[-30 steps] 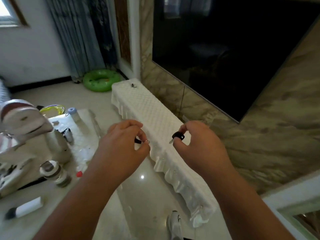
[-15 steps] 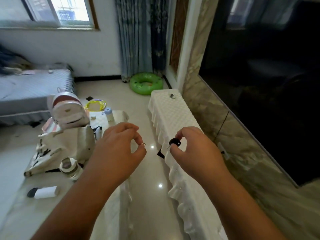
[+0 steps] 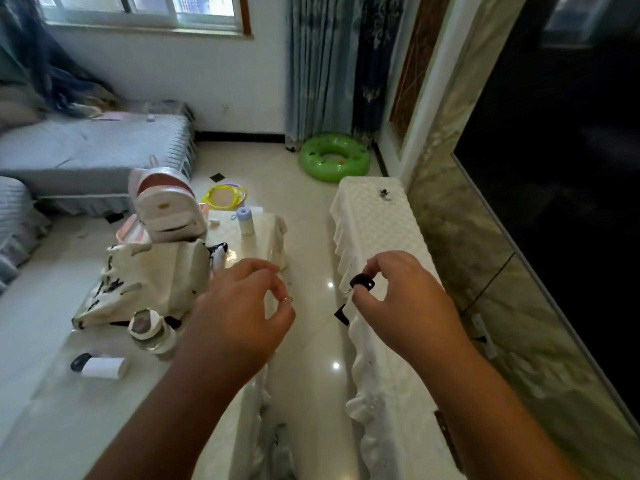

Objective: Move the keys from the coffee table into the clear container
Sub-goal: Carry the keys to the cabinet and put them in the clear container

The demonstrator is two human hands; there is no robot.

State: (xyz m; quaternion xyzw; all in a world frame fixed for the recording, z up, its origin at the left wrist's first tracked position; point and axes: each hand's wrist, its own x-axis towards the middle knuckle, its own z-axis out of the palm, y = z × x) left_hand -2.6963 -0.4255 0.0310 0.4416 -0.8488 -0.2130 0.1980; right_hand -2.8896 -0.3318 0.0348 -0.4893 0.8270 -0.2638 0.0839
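My right hand [image 3: 398,303] pinches the black head of a key [image 3: 362,281] between thumb and forefinger. A second black key [image 3: 341,315] dangles just below it. My left hand [image 3: 242,306] holds a small metal key ring [image 3: 287,299] at its fingertips, a short gap from the keys. Both hands hover over the floor gap between the coffee table [image 3: 52,393] on the left and the white-covered low bench [image 3: 377,230] on the right. A see-through box [image 3: 162,108] appears to sit far back on the grey sofa.
On the coffee table stand a white backpack [image 3: 166,202], a cream tote bag [image 3: 152,282], a small jar [image 3: 147,332], a white roller [image 3: 100,367] and a blue-capped bottle [image 3: 245,221]. A green swim ring [image 3: 334,157] lies on the floor. A small dark object [image 3: 384,192] rests on the bench.
The view has swung left and up, bringing the sofa and window into sight. A black key left my left hand's fingers and now hangs under my right hand.
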